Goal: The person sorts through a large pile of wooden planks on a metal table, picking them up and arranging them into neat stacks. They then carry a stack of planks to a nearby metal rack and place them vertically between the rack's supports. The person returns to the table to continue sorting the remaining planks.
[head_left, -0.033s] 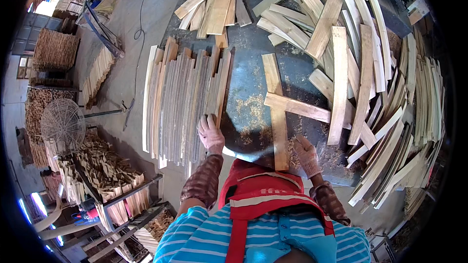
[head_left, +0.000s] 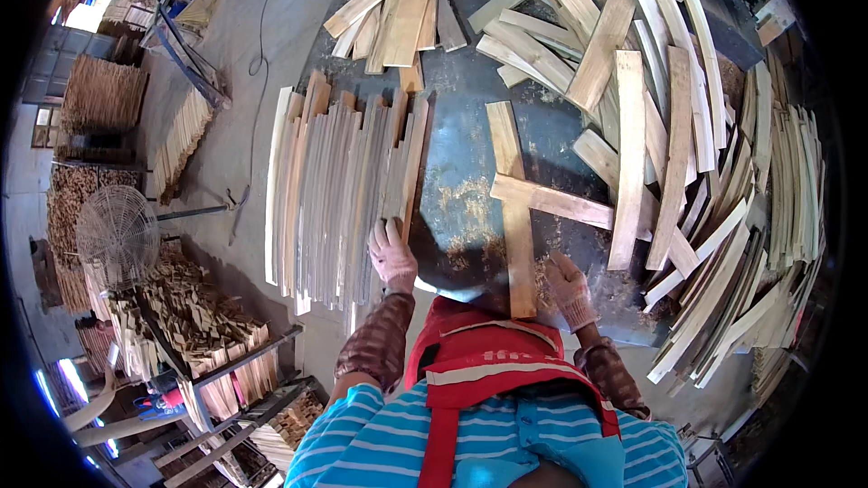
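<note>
A row of narrow wooden slats [head_left: 339,190] stands on edge, packed side by side, along the left part of the dark table. My left hand [head_left: 392,258], in a pale glove, rests on the near end of the slats at the row's right side, fingers extended. To the right, my right hand [head_left: 568,291], also gloved, lies low over the tabletop with its fingers apart and nothing in them. Just left of it is a flat board [head_left: 518,262] pointing away from me. Another board [head_left: 551,200] lies across that one, reaching toward the pile on the right.
Loose boards [head_left: 601,45] are heaped at the table's far right, with more slats [head_left: 723,298] along the right edge. A smaller stack [head_left: 411,9] lies at the far left. Sawdust [head_left: 466,208] covers the dark table [head_left: 452,140]. A fan [head_left: 117,235] and stacked wood stand left.
</note>
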`<state>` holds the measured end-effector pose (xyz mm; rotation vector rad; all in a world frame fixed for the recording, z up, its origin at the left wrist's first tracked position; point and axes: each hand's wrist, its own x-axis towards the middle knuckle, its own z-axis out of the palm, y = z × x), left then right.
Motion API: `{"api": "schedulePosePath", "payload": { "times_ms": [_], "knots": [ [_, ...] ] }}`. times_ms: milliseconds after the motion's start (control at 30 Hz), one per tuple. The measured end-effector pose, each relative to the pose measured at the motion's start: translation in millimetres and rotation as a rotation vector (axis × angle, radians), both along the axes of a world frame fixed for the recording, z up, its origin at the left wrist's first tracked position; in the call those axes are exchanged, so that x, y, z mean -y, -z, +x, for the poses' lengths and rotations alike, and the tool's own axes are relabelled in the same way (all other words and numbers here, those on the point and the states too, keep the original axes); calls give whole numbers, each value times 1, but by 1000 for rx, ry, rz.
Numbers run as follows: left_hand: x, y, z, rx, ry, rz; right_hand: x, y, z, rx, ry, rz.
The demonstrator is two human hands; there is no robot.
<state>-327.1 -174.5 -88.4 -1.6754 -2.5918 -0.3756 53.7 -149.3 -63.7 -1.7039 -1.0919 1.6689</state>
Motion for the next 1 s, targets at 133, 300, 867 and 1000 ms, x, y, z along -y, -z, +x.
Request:
{"api": "schedulePosePath", "payload": {
  "times_ms": [133, 300, 867, 1000],
  "knots": [
    [2, -1, -7, 8, 33, -45, -5, -31, -28, 40, -23, -48],
    [-41, -31, -11, 61, -1, -115, -5, -15, -42, -56, 43, -107],
    [-414, -3, -68, 75, -18, -689, -30, -23, -36, 253, 254, -99],
    [-447, 1, -75, 21, -54, -712, -45, -27, -19, 90, 572, 3]
  ]
}}
